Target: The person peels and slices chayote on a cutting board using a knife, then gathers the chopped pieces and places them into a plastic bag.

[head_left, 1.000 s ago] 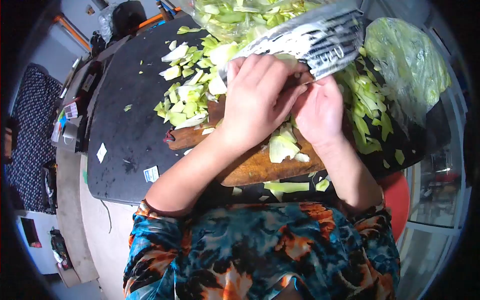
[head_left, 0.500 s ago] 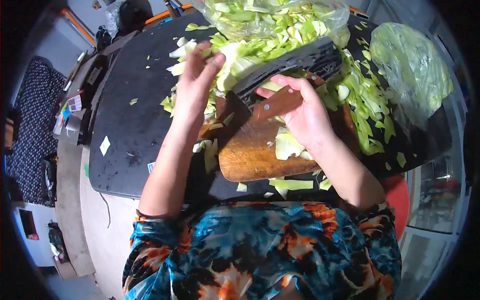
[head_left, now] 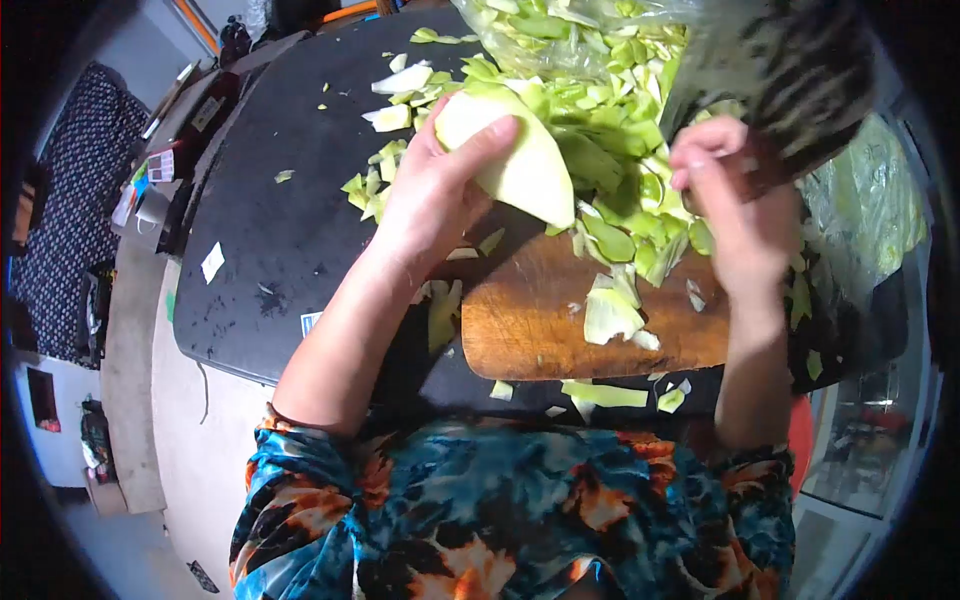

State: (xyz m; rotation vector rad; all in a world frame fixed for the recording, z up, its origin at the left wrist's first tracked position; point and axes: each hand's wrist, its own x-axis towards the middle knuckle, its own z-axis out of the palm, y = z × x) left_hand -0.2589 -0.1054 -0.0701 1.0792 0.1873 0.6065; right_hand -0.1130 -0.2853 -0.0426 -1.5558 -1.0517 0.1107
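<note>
My left hand [head_left: 435,185] is closed around a broad, pale green cabbage piece [head_left: 515,155], its thumb pressed on the upper face. The piece is held above the far left part of the wooden cutting board [head_left: 590,310]. On the right, my right hand [head_left: 735,190] grips a cleaver [head_left: 775,75], whose wide dark blade is raised and smeared by motion. The handle is mostly hidden in the fist. A heap of sliced cabbage [head_left: 635,175] lies between the hands along the board's far side. A few scraps [head_left: 612,310] rest on the board.
The board lies on a black table [head_left: 260,220] with loose cabbage bits about it. A clear plastic bag [head_left: 560,40] of cut cabbage is at the far side. Another filled plastic bag [head_left: 865,215] stands at the right, and a red stool or chair edge [head_left: 800,440] shows below.
My left hand, closed round no large piece before, now holds the broad cabbage piece. My right hand has swung the cleaver up and to the right, off the board. The view has shifted slightly.
</note>
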